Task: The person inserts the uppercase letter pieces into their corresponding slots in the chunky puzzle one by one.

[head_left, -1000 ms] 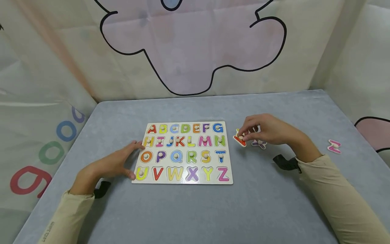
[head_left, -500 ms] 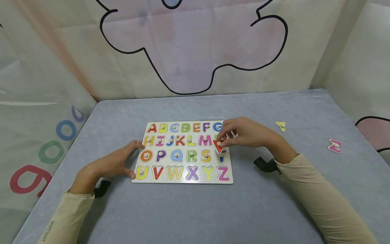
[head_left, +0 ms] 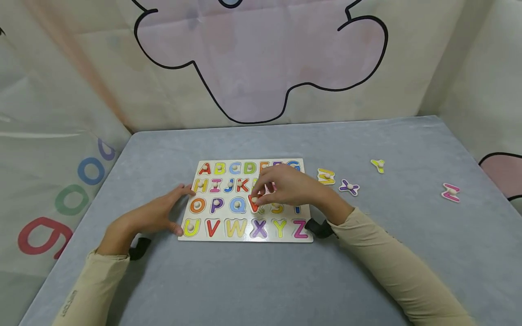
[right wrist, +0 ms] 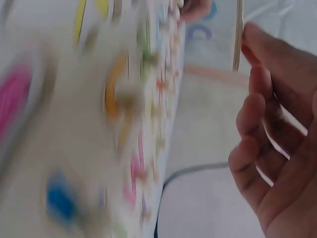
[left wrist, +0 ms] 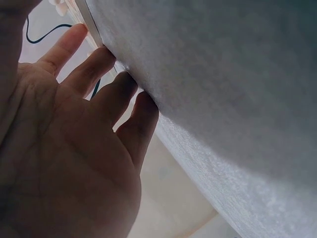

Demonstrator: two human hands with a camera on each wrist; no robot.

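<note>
A white alphabet puzzle board [head_left: 228,216] lies on the table, with knobbed letter pieces in its upper rows. In its bottom row, V, W, X, Y and Z show no knobs. My left hand [head_left: 148,219] rests against the board's left edge, fingers extended and thumb near the lower corner. The left wrist view shows those fingertips [left wrist: 145,101] at the board's edge and the tabletop. My right hand [head_left: 291,184] pinches a red letter V piece [head_left: 253,206] by its knob, above the board's third row. In the right wrist view that piece [right wrist: 238,37] appears edge-on.
Right of the board lie a yellow W piece [head_left: 326,176], a purple X piece [head_left: 349,187], a yellow-green Y piece [head_left: 378,166] and, farther out, a pink Z piece [head_left: 450,193]. Fabric walls [head_left: 244,104] stand behind the grey table [head_left: 244,285] and at its sides.
My right hand has carried the red V piece leftward, from beside the board to over its middle. The W and X pieces are now uncovered. My left hand stays at the board's edge.
</note>
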